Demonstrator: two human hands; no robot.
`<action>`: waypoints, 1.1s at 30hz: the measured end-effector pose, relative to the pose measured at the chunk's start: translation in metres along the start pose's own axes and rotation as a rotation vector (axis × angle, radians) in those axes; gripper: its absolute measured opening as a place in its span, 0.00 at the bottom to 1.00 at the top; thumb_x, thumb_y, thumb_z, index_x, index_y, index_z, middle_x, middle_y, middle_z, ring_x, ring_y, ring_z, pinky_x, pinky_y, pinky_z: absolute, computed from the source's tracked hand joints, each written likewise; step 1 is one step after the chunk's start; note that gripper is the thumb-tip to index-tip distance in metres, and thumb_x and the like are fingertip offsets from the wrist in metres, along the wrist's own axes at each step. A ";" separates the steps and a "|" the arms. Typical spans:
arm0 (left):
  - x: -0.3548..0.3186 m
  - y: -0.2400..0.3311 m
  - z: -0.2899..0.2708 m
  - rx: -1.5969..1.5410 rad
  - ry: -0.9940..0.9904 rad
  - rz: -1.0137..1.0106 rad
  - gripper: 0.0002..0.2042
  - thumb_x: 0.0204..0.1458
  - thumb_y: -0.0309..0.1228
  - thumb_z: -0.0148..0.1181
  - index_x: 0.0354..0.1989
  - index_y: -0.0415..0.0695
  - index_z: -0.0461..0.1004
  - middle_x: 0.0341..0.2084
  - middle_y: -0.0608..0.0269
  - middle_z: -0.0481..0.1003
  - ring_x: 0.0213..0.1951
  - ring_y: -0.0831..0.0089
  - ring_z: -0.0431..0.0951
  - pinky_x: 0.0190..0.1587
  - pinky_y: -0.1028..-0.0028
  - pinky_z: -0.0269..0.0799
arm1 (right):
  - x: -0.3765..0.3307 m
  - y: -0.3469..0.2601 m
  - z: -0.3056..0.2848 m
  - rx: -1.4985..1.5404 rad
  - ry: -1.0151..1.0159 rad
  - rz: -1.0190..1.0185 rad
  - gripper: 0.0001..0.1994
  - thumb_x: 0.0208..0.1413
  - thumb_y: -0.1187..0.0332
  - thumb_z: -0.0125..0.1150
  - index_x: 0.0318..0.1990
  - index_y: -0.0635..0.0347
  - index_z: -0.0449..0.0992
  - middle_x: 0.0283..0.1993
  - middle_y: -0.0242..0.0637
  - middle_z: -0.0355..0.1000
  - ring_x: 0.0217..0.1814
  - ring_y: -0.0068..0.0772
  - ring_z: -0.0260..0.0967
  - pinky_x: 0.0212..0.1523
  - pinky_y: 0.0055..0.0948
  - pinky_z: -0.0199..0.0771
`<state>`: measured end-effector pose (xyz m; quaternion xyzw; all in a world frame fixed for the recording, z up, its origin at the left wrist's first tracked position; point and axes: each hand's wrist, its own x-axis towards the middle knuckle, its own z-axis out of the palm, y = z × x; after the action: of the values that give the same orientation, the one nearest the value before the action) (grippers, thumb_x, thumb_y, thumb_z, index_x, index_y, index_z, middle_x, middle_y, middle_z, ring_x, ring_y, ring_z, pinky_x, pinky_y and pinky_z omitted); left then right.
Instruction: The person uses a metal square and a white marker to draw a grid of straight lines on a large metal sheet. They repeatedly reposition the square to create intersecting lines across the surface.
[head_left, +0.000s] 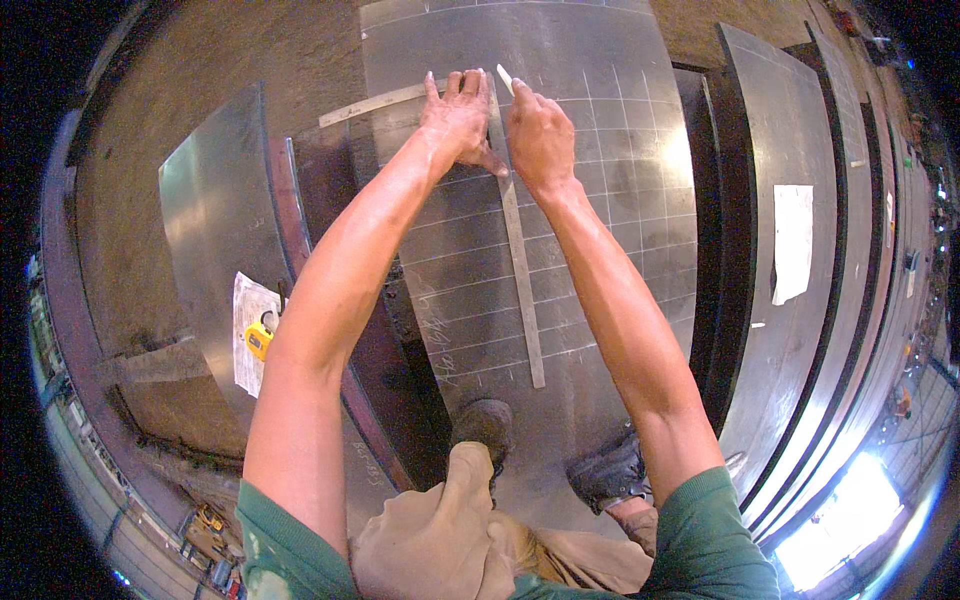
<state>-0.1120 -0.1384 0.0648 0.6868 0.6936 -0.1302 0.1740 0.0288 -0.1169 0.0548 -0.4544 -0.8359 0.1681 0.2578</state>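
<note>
A long flat steel L-shaped square (520, 270) is laid across a large grey metal sheet (620, 190) marked with a grid of white lines. Its upper end is pressed down by the left hand (458, 118), held flat with fingers spread. A small white marking chalk stick (505, 78) is pinched in the closed fingers of the right hand (540, 135), just beside the square's edge. A yellow tape measure (258, 340) is seen resting on a paper sheet (245, 300), well apart to the left.
</note>
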 end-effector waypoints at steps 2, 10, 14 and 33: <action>0.001 -0.001 0.000 0.002 -0.018 -0.003 0.76 0.17 0.65 0.78 0.73 0.32 0.40 0.72 0.43 0.49 0.72 0.45 0.48 0.70 0.34 0.41 | 0.000 0.000 0.002 0.015 -0.006 -0.027 0.14 0.60 0.73 0.53 0.51 0.66 0.76 0.36 0.52 0.78 0.39 0.53 0.77 0.41 0.47 0.77; 0.005 -0.002 0.010 0.033 0.047 -0.002 0.76 0.15 0.65 0.78 0.72 0.31 0.42 0.70 0.46 0.52 0.72 0.46 0.50 0.69 0.32 0.42 | 0.002 0.000 0.008 0.035 -0.040 -0.044 0.12 0.60 0.72 0.52 0.48 0.65 0.77 0.35 0.53 0.77 0.40 0.54 0.77 0.42 0.47 0.77; 0.003 0.000 0.006 -0.018 0.050 0.019 0.76 0.16 0.65 0.79 0.72 0.31 0.41 0.70 0.45 0.52 0.71 0.44 0.50 0.69 0.31 0.42 | 0.005 0.006 0.004 -0.024 -0.128 -0.038 0.11 0.59 0.71 0.51 0.45 0.63 0.77 0.35 0.53 0.77 0.40 0.55 0.77 0.42 0.49 0.77; 0.000 0.001 0.012 0.070 0.119 0.001 0.73 0.17 0.68 0.75 0.70 0.30 0.48 0.68 0.49 0.55 0.70 0.49 0.54 0.67 0.29 0.44 | -0.095 -0.024 -0.080 0.036 -0.465 0.123 0.14 0.56 0.72 0.53 0.47 0.66 0.78 0.33 0.56 0.76 0.39 0.59 0.75 0.43 0.52 0.73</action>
<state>-0.1101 -0.1433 0.0541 0.6992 0.6976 -0.1131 0.1083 0.1027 -0.2057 0.1058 -0.4488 -0.8404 0.2988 0.0556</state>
